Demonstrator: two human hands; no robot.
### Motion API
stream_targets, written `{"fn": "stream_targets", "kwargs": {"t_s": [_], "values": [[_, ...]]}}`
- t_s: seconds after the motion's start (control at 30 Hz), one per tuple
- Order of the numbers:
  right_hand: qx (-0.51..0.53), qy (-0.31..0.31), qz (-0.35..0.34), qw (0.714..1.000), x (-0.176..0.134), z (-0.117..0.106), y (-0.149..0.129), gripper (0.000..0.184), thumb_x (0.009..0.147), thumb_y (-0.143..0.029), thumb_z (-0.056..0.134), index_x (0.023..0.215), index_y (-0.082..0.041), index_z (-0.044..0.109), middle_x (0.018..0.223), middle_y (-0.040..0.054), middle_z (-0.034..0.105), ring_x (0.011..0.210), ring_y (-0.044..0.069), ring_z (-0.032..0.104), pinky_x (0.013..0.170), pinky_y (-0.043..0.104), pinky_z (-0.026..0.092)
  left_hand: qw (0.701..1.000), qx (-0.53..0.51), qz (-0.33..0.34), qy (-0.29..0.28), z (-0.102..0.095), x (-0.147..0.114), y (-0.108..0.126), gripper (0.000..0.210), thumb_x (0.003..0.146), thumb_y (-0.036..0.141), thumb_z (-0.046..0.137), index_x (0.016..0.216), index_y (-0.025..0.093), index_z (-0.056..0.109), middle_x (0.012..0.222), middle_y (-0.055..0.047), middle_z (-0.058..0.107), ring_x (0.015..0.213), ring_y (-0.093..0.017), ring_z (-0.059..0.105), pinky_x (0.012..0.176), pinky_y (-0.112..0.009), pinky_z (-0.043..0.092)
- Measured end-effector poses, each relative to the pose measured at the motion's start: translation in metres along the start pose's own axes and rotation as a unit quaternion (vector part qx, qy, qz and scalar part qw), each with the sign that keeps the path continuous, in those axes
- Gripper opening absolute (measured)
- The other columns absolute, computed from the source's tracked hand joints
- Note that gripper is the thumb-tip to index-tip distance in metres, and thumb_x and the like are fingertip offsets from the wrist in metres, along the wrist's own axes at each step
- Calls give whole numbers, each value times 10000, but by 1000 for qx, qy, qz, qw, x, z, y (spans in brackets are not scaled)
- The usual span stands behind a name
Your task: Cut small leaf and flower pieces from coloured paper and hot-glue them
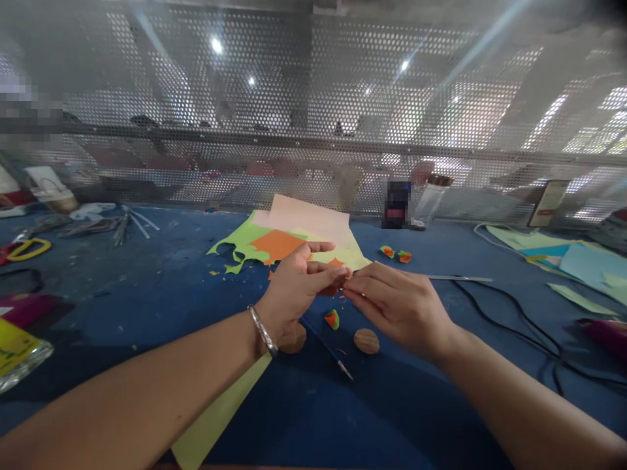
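Observation:
Both hands meet over the middle of the blue table. My left hand (296,281), with a silver bracelet at its wrist, pinches thumb to fingers. It holds a small orange-red paper piece (329,291), mostly hidden by the fingers. Against those fingertips, my right hand (404,303) is closed in a pinch; what it grips is too small to make out. Just below lie a small green-and-orange folded paper piece (332,319) and a blue craft knife-like tool with a pale tip (333,352). Two brown round wooden-looking pieces (366,341) flank the tool, one partly behind my left wrist.
Cut green paper (235,238), an orange sheet (277,246) and a pale pink sheet (308,219) lie ahead. Two small green-and-orange pieces (404,256) sit beyond my right hand. Yellow-handled scissors (29,249) lie left, black cable (519,326) right. A perforated metal screen (313,98) borders the back.

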State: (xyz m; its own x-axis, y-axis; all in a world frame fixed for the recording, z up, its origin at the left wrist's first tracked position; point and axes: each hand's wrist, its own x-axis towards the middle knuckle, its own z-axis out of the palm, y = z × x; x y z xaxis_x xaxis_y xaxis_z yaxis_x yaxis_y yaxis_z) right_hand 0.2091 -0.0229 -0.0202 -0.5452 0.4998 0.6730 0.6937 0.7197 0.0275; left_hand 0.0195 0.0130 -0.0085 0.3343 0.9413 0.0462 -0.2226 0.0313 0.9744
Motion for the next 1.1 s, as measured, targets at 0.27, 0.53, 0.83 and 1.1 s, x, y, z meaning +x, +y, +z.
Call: {"fn": "stream_targets", "kwargs": {"t_s": [0.27,0.53,0.83,1.1], "values": [[129,32,72,988,0,3,5,126,989,-201,599,998,-192,724,942,61,724,837,160,682,741,283,537,996,85,16,-19,-6,4,-4,662,756,287,869,1297,151,512,751,-29,739,695,-160,697,712,-295,535],[188,20,157,969,1,4,11,99,955,-232,633,922,-205,723,917,65,712,793,183,664,701,311,542,994,90,0,-63,-3,1,-10,547,794,201,810,1262,199,527,779,-31,749,739,-199,742,740,-323,533],[311,-4,270,911,-3,11,13,157,931,-357,670,945,-204,708,1055,81,741,695,160,681,597,292,559,989,121,25,-76,-3,-1,-11,536,804,212,774,1289,218,547,817,-55,751,794,-248,760,775,-374,546],[352,-28,331,875,0,7,11,195,903,-405,703,915,-210,689,847,34,738,587,146,668,554,277,537,982,152,63,-88,-3,-2,-14,562,837,234,746,1349,212,516,858,-59,755,819,-219,751,811,-359,552]]}}
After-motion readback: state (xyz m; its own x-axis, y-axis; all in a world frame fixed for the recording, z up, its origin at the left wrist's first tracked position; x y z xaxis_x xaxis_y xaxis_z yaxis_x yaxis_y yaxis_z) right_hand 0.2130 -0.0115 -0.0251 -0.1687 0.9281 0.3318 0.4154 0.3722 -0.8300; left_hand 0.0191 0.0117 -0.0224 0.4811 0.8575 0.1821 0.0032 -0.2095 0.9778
